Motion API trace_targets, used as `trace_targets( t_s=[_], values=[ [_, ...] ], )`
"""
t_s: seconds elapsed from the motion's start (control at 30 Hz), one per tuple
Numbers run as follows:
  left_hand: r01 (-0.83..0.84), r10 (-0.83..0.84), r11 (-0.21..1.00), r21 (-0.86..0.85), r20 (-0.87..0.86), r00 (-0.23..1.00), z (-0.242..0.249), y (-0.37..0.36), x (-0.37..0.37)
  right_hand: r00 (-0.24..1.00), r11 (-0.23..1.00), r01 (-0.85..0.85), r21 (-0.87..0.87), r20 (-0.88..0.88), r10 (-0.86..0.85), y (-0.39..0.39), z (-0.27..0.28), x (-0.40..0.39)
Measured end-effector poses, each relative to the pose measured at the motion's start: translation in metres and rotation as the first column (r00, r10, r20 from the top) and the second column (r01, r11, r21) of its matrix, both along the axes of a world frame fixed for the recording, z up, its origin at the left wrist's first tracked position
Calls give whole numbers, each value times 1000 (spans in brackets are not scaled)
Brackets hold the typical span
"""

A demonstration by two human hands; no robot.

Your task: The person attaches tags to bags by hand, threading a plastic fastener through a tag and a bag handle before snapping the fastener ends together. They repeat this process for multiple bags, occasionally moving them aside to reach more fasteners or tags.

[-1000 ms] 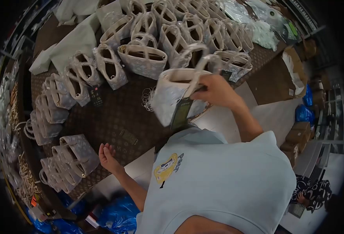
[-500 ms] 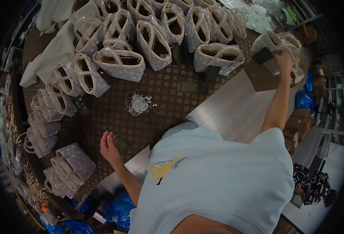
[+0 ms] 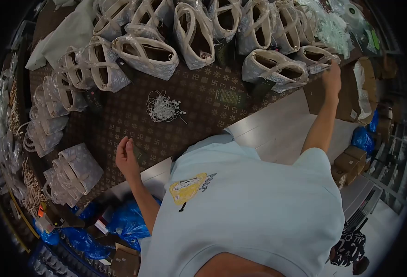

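Note:
My right hand [image 3: 332, 82] is at the far right edge of the table. Its fingers are closed at the right end of a pale patterned handbag [image 3: 315, 56] with plastic-wrapped handles; they are slightly blurred. Just left of it stands another such handbag [image 3: 273, 70], with a dark tag hanging in front. My left hand [image 3: 127, 159] hovers over the near left of the table, fingertips pinched together; what they hold, if anything, is too small to make out. A dark green tag [image 3: 140, 155] shows right beside those fingers. Beyond lies a tangle of white tag strings [image 3: 164, 107].
Several similar handbags [image 3: 193, 37] line the back and left of the brown patterned table [image 3: 185, 138]. Another dark green tag [image 3: 229, 97] lies mid-table. A cardboard box [image 3: 364, 87] stands at right, blue plastic bags [image 3: 128, 221] below left. A person in patterned clothing [image 3: 351, 247] is at lower right.
The right hand has brought the handbag leftward from over the cardboard at right to the table, beside the other bag. The left hand keeps its pinched pose. The view has shifted somewhat.

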State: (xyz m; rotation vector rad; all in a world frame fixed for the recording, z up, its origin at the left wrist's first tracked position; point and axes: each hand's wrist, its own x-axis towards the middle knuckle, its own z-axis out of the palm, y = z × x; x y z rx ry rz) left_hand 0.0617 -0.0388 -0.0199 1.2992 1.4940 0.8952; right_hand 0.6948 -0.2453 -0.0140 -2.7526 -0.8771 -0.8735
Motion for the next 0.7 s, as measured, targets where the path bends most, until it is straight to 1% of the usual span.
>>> trace_targets(
  t_s=[0.03, 0.07, 0.1, 0.13, 0.17, 0.2, 0.23, 0.3, 0.33, 0.37, 0.4, 0.43, 0.5, 0.57, 0.6, 0.63, 0.67, 0.7],
  values=[
    [0, 0, 1000, -18, 9, 1000, 1, 0, 3, 987, 987, -6, 163, -160, 32, 18, 52, -49],
    [-12, 13, 1000, -23, 6, 1000, 2, 0, 6, 948, 948, 17, 319, -308, 86, 41, 90, -99],
    [-5, 8, 999, -43, 60, 998, 2, 1, 10, 838, 856, -137, 498, -403, 369, 52, 89, -125],
    [8, -1, 998, -62, 112, 994, 3, 2, 11, 656, 705, -227, 672, -429, 621, 60, 87, -151],
    [7, 1, 998, -64, 111, 994, 1, 3, 13, 325, 673, -155, 723, -606, 726, 73, 80, -189],
    [30, -24, 998, -50, 113, 993, -1, 4, 15, 260, 803, -367, 469, -778, 573, 84, 71, -221],
    [54, -50, 998, -35, 113, 992, -2, 6, 16, 300, 838, -516, 177, -879, 370, 92, 58, -248],
    [70, -66, 997, -36, 100, 993, 0, 4, 20, 551, 764, -640, -82, -742, 382, 86, -25, -263],
    [80, -77, 996, -41, 86, 993, 1, 1, 21, 540, 747, -660, -79, -742, 398, 87, -47, -265],
    [50, -47, 998, -39, 80, 996, 0, -3, 20, 594, 783, -604, -149, -740, 317, 87, -65, -264],
    [86, -82, 995, -50, 76, 994, -1, -7, 18, 641, 813, -540, -219, -733, 229, 86, -73, -263],
    [128, -123, 990, -62, 74, 990, -1, -11, 15, 630, 802, -558, -215, -739, 240, 86, -74, -262],
    [110, -103, 991, -81, 85, 991, -6, -19, 12, 611, 811, -509, -289, -785, 104, 89, -69, -253],
    [124, -116, 989, -76, 97, 989, -11, -26, 12, 629, 799, -526, -291, -766, 135, 92, -61, -252],
    [102, -94, 991, -81, 100, 991, -8, -31, 14, 633, 774, -577, -261, -742, 221, 93, -59, -253],
    [143, -142, 990, -8, 17, 990, 2, -33, 18, 628, 744, -627, -231, -714, 308, 96, -57, -257],
    [184, -179, 981, 65, -69, 981, 10, -34, 24, 624, 728, -644, -233, -711, 325, 102, -53, -262],
    [160, -156, 985, 64, -67, 985, 18, -37, 33, 565, 664, -727, -173, -701, 436, 109, -47, -273]
  ],
)
